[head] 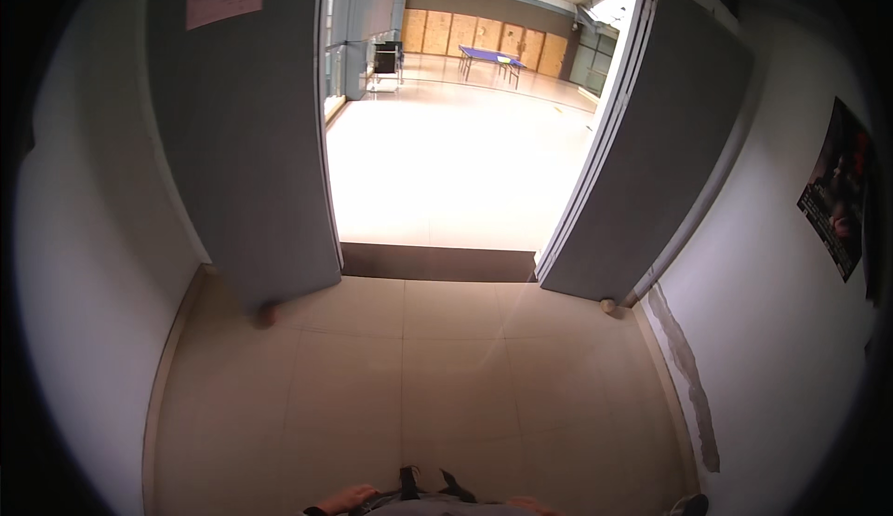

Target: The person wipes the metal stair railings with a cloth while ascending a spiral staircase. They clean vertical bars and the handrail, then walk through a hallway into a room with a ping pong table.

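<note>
At the bottom edge, my left hand [351, 498] rests at the side of my waist, close to a dark strap end [409, 481]. Its fingers are partly cut off by the frame, so whether it grips anything is unclear. My right hand [528, 505] is a blurred sliver on the other side of my grey top [446, 505]. A second dark strap end [457, 484] sticks out between the hands. Before me lies a beige tiled floor [446, 376], leading to an open doorway with a dark threshold strip [439, 263].
Two grey door leaves [237, 132] [642, 146] stand open, each with a small roundish object at its foot [267, 315] [608, 305]. White walls flank me; the right wall bears a dark poster [837, 191]. Beyond, a blue table-tennis table [488, 55] stands in a bright hall.
</note>
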`<state>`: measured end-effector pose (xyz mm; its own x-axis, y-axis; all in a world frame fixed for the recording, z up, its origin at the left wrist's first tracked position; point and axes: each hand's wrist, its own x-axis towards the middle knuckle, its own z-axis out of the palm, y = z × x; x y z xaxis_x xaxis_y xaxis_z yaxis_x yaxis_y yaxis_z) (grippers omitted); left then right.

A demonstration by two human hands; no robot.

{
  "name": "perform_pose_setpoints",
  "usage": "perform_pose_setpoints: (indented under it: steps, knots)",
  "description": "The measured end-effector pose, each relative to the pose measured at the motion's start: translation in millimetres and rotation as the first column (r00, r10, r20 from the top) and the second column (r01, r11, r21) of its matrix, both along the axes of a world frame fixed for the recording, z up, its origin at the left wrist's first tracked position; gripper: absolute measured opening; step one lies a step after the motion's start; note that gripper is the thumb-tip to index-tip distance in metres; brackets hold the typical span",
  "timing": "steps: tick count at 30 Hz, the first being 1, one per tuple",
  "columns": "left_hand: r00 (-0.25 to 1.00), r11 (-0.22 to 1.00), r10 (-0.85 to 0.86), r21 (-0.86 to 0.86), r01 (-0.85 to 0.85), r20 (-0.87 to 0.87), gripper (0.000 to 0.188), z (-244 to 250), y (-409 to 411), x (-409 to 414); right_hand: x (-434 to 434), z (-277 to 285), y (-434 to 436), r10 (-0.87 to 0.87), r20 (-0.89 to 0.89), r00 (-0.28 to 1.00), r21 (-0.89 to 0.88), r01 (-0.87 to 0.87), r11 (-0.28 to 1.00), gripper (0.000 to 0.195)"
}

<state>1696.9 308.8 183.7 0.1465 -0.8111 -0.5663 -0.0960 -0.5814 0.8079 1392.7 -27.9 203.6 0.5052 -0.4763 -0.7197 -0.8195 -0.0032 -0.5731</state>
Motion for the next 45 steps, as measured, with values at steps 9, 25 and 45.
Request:
perform_pose_setpoints:
  steps: [9, 25, 45]
  knots:
    - [0.997, 0.999, -0.045, 0.004, 0.046, -0.062, 0.043, -13, -155, 112, 48, -32, -112, -0.143, -0.058, 0.988, -0.019, 0.142, 0.990, 0.065]
    - [0.988, 0.989, 0.147, -0.028, -0.148, -0.058, 0.037, 4, -425, 293, 321, -24, -474, 0.176, 0.017, 0.984, 0.045, -0.177, 0.983, 0.036]
    - [0.895, 0.954, -0.268, 0.230, 0.194, 0.356, 0.040, 75, -736, 616, 648, 27, -775, 0.057, 0.047, 0.997, 0.145, -0.063, 0.987, 0.038]
